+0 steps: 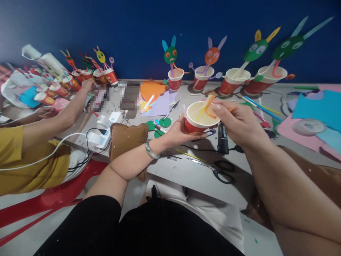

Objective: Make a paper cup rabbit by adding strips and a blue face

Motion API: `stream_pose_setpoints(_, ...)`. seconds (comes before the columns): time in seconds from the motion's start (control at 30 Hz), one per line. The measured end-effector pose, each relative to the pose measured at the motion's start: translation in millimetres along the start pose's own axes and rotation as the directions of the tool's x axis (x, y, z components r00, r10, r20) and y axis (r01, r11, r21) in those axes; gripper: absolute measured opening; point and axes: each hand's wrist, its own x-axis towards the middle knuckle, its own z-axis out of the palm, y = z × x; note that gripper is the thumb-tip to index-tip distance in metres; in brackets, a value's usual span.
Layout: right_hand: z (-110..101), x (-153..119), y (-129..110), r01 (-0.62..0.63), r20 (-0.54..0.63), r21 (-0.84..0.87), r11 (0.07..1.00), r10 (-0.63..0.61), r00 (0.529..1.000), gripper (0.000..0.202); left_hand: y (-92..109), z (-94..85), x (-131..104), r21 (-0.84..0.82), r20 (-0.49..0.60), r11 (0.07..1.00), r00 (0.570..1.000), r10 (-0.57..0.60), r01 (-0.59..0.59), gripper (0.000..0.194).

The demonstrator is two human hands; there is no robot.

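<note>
My left hand (177, 131) is wrapped round a red and white paper cup (192, 126), held tilted above the table. A yellow straw (200, 114) and a bent orange straw (211, 112) stand inside the cup. My right hand (238, 121) is closed at the cup's right rim, thumb and fingers pinching the orange straw; a bit of orange shows beyond the fingers. Below the cup lie a black marker (223, 138) and black-handled scissors (222, 174). A small purple looped piece (210, 133) is by my left fingertips.
Several cups with paper-faced figures, such as a green one (170, 55), line the blue wall. Coloured paper (314, 110) and a tape roll (309, 126) lie right. Left are a brown cushion-like thing (128, 138), a power strip (104, 139) and a co-worker's arm (58, 117).
</note>
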Motion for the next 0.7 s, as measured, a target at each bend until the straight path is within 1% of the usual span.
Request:
stream_pose_setpoints(0.07, 0, -1, 0, -0.004, -0.016, -0.06, 0.998, 0.003, 1.0, 0.057, -5, -0.2, 1, 0.032, 0.0, 0.999, 1.0, -0.01, 0.01, 0.099)
stream_pose_setpoints(0.13, -2, -1, 0, -0.028, -0.023, -0.114, 0.993, 0.026, 0.999, 0.048, -7, -2.9, 1, 0.095, 0.022, 0.995, 0.999, -0.042, 0.04, 0.092)
stream_pose_setpoints(0.23, -4, 0, 3, -0.069, -0.035, -0.201, 0.977, 0.063, 0.997, 0.036, -2, -9.9, 0, 0.208, 0.076, 0.978, 0.996, -0.038, 0.021, 0.082)
stream_pose_setpoints(0.3, -5, 2, 5, -0.06, -0.072, -0.268, 0.962, 0.042, 0.997, 0.03, 4, -14.4, -1, 0.25, 0.087, 0.968, 0.996, -0.017, -0.005, 0.084)
stream_pose_setpoints(0.37, -7, 3, 7, -0.04, -0.117, -0.316, 0.948, 0.003, 0.993, 0.026, 9, -17.5, -1, 0.252, 0.044, 0.968, 0.999, 0.0, -0.011, 0.087)
stream_pose_setpoints(0.4, -7, 4, 8, -0.036, -0.135, -0.33, 0.943, -0.01, 0.991, 0.025, 11, -18.4, -1, 0.244, 0.004, 0.97, 1.0, 0.014, -0.015, 0.085)
stream_pose_setpoints(0.5, -8, 4, 10, -0.057, -0.161, -0.364, 0.93, -0.003, 0.987, 0.026, 11, -19.8, 0, 0.211, -0.114, 0.975, 0.989, 0.096, -0.071, 0.073)
stream_pose_setpoints(0.6, -8, 4, 11, -0.067, -0.169, -0.39, 0.918, 0.0, 0.986, 0.026, 8, -22.1, 3, 0.192, -0.156, 0.969, 0.97, 0.186, -0.154, 0.061)
stream_pose_setpoints(0.7, -8, 4, 13, -0.044, -0.163, -0.391, 0.919, -0.022, 0.986, 0.026, 7, -25.4, 6, 0.222, -0.17, 0.951, 0.953, 0.252, -0.213, 0.056)
